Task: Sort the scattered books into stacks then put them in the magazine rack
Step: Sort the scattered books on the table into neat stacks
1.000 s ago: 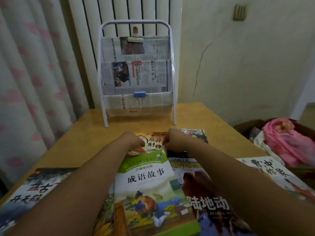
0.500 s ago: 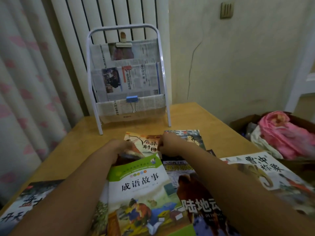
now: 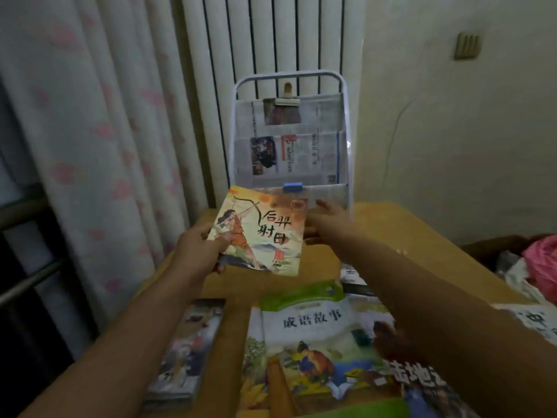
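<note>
An archer picture book is lifted off the table and tilted up toward me, in front of the white magazine rack. My left hand grips its lower left corner with the thumb on the cover. My right hand holds its right edge, fingers behind the book. Below lie a green-topped book, a dark book at the left and a brown animal book at the right, partly under my right forearm.
The rack stands at the far edge of the wooden table, its pockets lined with newspaper and a blue clip on the bottom pocket. A curtain hangs at the left. A box with pink fabric sits off the table's right side.
Both hands have picked the archer book up from the table and raised it toward the rack. My view has shifted, with the rack now further right.
</note>
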